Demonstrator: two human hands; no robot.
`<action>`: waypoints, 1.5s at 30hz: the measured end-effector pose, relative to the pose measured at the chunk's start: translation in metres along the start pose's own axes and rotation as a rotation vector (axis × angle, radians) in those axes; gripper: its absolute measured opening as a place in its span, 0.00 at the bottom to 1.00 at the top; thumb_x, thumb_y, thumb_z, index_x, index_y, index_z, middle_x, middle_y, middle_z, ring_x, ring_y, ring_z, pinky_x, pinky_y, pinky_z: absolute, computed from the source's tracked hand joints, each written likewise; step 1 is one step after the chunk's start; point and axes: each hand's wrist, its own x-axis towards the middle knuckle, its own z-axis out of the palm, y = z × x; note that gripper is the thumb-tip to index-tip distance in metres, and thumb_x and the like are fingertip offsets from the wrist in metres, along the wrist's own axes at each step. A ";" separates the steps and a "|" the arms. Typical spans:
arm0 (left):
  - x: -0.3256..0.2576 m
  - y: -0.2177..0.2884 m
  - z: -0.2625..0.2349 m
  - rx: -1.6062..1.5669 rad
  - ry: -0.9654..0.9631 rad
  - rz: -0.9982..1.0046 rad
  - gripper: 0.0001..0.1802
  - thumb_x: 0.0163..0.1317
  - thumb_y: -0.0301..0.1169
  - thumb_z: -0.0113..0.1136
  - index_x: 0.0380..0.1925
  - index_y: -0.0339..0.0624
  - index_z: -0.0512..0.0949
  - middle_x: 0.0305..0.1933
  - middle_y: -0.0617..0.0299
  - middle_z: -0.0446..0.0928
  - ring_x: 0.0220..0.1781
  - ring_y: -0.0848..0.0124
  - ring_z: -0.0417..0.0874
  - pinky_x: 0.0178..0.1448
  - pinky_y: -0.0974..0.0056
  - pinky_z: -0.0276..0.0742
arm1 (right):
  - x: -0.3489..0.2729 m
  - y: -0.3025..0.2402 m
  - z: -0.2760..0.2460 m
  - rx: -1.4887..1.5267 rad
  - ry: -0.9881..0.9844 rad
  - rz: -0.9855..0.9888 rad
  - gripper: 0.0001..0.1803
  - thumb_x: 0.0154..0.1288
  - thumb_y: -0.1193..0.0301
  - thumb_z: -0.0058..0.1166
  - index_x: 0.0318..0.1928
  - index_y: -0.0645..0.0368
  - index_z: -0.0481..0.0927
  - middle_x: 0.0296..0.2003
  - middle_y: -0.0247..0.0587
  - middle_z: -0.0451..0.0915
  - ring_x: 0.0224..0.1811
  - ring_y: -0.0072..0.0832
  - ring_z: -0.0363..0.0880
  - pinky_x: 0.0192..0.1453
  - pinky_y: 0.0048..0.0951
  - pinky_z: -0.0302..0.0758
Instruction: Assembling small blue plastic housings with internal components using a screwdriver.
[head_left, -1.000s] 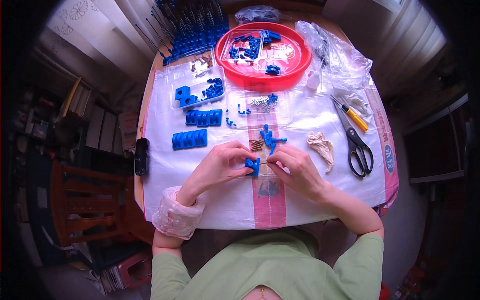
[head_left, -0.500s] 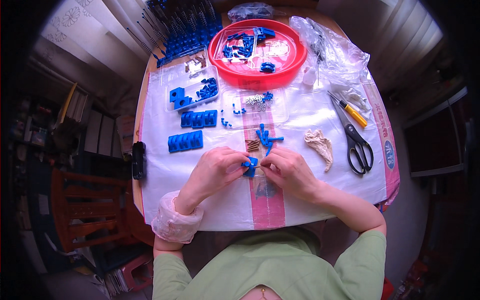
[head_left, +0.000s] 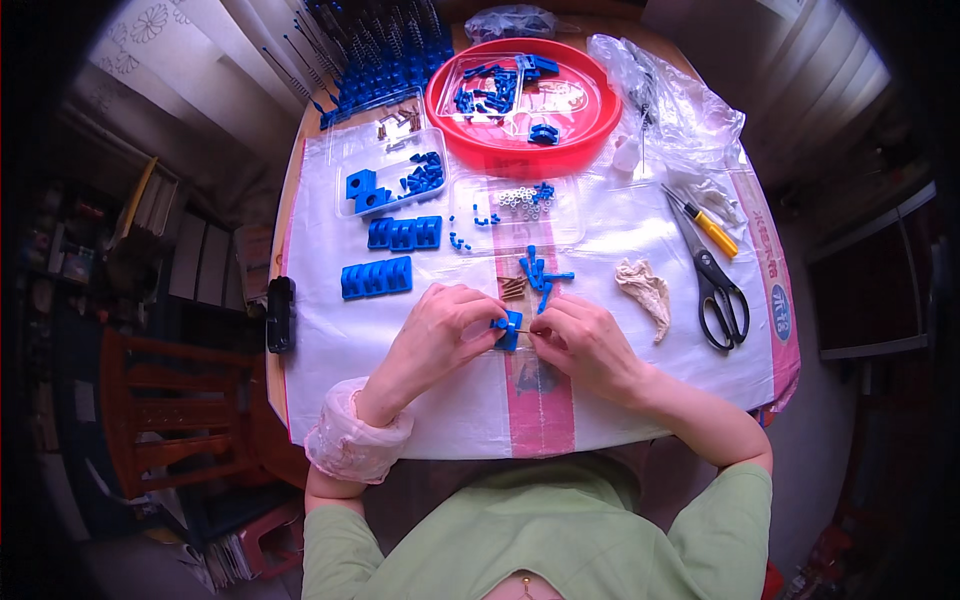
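Note:
My left hand (head_left: 452, 318) pinches a small blue plastic block (head_left: 511, 338) near the front middle of the table. Against the block's right side, my right hand (head_left: 585, 345) holds a thin metal pin (head_left: 525, 331) between thumb and fingertips. My fingers partly hide both parts, and how deep the pin sits in the block cannot be made out. Just beyond my hands lie a small group of brass-coloured pins (head_left: 513, 288) and several blue rod-shaped pieces (head_left: 538, 272). Two rows of blue blocks (head_left: 376, 278) stand to the left.
A red round tray (head_left: 590, 150) at the back holds blue parts. Clear plastic boxes (head_left: 345, 205) carry small pieces. At right lie black-handled scissors (head_left: 722, 300), a yellow-handled screwdriver (head_left: 715, 235) and a crumpled cloth (head_left: 645, 295). Spring-topped blue parts (head_left: 385, 75) crowd the back left.
The whole view has shifted slightly, so the table's things sit a little farther right. Both hands keep their grips, with only a slight movement of the fingers.

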 end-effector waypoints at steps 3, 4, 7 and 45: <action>0.000 -0.001 0.002 -0.019 0.001 -0.012 0.11 0.58 0.26 0.72 0.41 0.45 0.86 0.50 0.64 0.89 0.51 0.62 0.87 0.60 0.59 0.76 | 0.001 0.000 0.000 -0.014 0.003 -0.005 0.08 0.59 0.77 0.67 0.38 0.62 0.81 0.31 0.42 0.80 0.34 0.38 0.82 0.40 0.39 0.79; 0.000 -0.001 0.003 -0.029 0.001 -0.019 0.11 0.58 0.26 0.72 0.42 0.45 0.85 0.49 0.64 0.89 0.51 0.62 0.87 0.60 0.58 0.76 | 0.000 0.000 0.000 -0.012 0.001 -0.004 0.08 0.59 0.77 0.67 0.38 0.62 0.81 0.31 0.42 0.80 0.34 0.38 0.82 0.40 0.39 0.79; 0.000 0.003 0.000 -0.033 -0.010 -0.042 0.12 0.59 0.26 0.72 0.43 0.45 0.85 0.49 0.63 0.89 0.51 0.61 0.87 0.60 0.57 0.77 | 0.000 0.000 0.000 -0.006 -0.005 -0.002 0.08 0.60 0.77 0.67 0.38 0.62 0.81 0.31 0.42 0.80 0.35 0.39 0.82 0.40 0.39 0.79; -0.001 0.002 0.003 -0.093 -0.057 0.042 0.18 0.61 0.18 0.67 0.52 0.37 0.80 0.51 0.53 0.82 0.50 0.57 0.86 0.55 0.58 0.85 | -0.008 -0.010 0.014 -0.038 0.054 0.054 0.08 0.61 0.73 0.68 0.36 0.60 0.81 0.27 0.40 0.79 0.31 0.39 0.81 0.38 0.40 0.79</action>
